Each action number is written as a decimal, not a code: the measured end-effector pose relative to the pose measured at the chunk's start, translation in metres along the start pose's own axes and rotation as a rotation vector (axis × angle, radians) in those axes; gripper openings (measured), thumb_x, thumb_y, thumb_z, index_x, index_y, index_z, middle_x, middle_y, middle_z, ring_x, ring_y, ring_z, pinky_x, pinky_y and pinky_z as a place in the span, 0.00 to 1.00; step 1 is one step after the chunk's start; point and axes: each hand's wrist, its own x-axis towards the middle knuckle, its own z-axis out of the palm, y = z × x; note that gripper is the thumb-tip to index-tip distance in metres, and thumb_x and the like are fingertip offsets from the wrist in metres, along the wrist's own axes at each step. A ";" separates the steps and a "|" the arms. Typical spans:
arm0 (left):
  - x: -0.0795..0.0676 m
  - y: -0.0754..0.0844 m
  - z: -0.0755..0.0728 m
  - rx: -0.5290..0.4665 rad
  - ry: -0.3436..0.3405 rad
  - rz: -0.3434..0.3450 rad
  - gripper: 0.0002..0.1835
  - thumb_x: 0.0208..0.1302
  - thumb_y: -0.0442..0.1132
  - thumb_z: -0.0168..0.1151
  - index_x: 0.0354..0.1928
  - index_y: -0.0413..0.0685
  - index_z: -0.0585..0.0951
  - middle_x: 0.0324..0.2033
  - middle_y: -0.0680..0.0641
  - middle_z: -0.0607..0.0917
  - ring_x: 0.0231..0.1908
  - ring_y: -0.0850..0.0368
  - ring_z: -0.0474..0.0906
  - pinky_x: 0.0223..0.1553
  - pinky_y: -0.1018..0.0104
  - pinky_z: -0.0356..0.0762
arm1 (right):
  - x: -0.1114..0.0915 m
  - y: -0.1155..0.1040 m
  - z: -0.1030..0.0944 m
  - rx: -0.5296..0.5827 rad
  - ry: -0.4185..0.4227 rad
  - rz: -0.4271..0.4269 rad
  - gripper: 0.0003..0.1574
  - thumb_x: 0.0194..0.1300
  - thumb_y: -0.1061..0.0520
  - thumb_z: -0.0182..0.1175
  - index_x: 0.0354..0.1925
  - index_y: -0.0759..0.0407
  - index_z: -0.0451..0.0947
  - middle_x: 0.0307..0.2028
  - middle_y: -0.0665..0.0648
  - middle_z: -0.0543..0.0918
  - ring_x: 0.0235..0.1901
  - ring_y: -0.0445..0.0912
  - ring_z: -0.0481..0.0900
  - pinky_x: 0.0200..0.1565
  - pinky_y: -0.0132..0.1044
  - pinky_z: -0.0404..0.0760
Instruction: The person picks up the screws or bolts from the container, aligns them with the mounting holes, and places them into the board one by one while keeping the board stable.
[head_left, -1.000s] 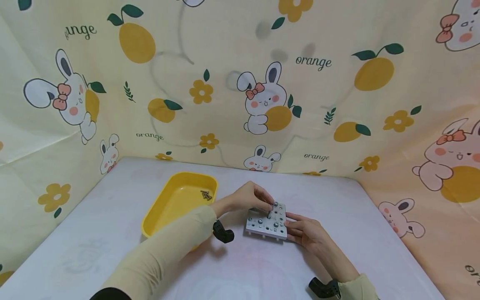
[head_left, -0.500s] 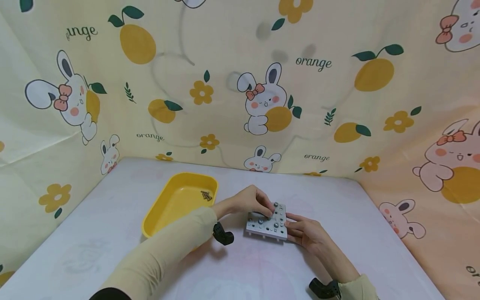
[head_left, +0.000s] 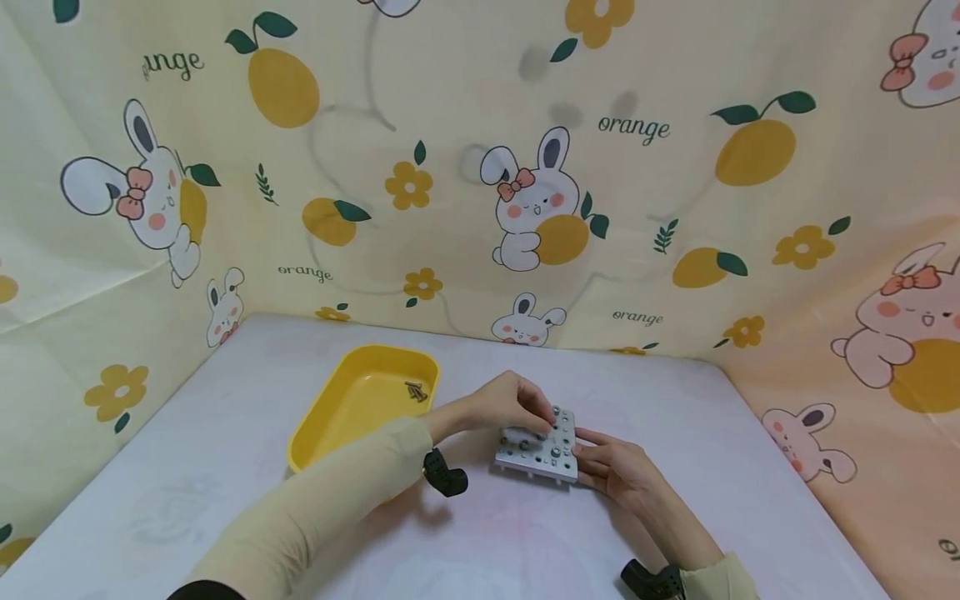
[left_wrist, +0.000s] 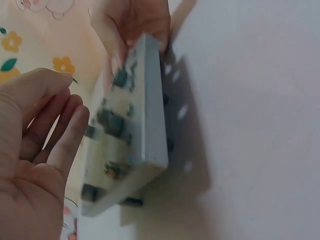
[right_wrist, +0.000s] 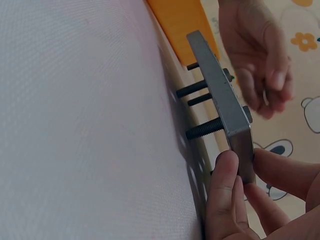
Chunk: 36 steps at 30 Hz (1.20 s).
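Note:
A silver metal plate (head_left: 536, 467) with rows of holes lies over the table, bolt heads (left_wrist: 115, 125) on its upper face. Threaded bolt shanks (right_wrist: 205, 129) stick out of its underside toward the tabletop. My right hand (head_left: 622, 468) grips the plate's right edge, thumb on one face and fingers on the other. Just above the plate's far left part, my left hand (head_left: 504, 407) has its fingers bent loosely beside the bolts. In the wrist views, nothing shows between the left thumb and fingertips. From the head view this hand hides the plate's far left corner.
A yellow tray (head_left: 337, 408) stands left of the plate, partly behind the left sleeve. Several loose screws (head_left: 416, 392) lie at its right side. A white cloth covers the table (head_left: 487, 550); a printed curtain (head_left: 450, 167) rises behind it.
A bolt standing under my left fingertips a second ago was touched by them half a second ago; the fingers now hover there, holding nothing visible. My right hand keeps its grip on the plate.

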 end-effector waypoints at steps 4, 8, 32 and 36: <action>-0.009 0.016 -0.004 -0.007 -0.017 0.029 0.07 0.58 0.36 0.72 0.40 0.47 0.87 0.36 0.53 0.88 0.38 0.59 0.83 0.46 0.68 0.78 | 0.002 0.001 0.000 -0.002 0.011 -0.002 0.36 0.62 0.69 0.64 0.67 0.67 0.67 0.45 0.62 0.85 0.40 0.51 0.85 0.43 0.43 0.83; -0.025 0.039 -0.017 -0.014 -0.022 0.075 0.08 0.61 0.37 0.71 0.42 0.47 0.86 0.38 0.53 0.87 0.41 0.56 0.83 0.48 0.65 0.79 | 0.003 0.001 0.001 0.004 0.012 -0.005 0.37 0.62 0.69 0.64 0.68 0.67 0.66 0.46 0.63 0.85 0.41 0.52 0.85 0.43 0.44 0.83; -0.106 -0.004 -0.165 0.059 0.173 -0.201 0.14 0.67 0.34 0.64 0.50 0.32 0.80 0.48 0.36 0.83 0.51 0.40 0.79 0.49 0.51 0.79 | 0.002 0.002 -0.002 0.015 0.001 -0.020 0.38 0.60 0.69 0.66 0.68 0.68 0.66 0.45 0.63 0.85 0.41 0.53 0.85 0.44 0.44 0.83; -0.107 -0.023 -0.164 0.093 0.137 -0.268 0.13 0.65 0.33 0.65 0.49 0.33 0.81 0.47 0.36 0.84 0.49 0.41 0.81 0.48 0.49 0.79 | 0.002 0.002 -0.001 0.008 0.003 -0.020 0.37 0.60 0.69 0.66 0.67 0.68 0.67 0.45 0.63 0.85 0.42 0.54 0.85 0.44 0.45 0.83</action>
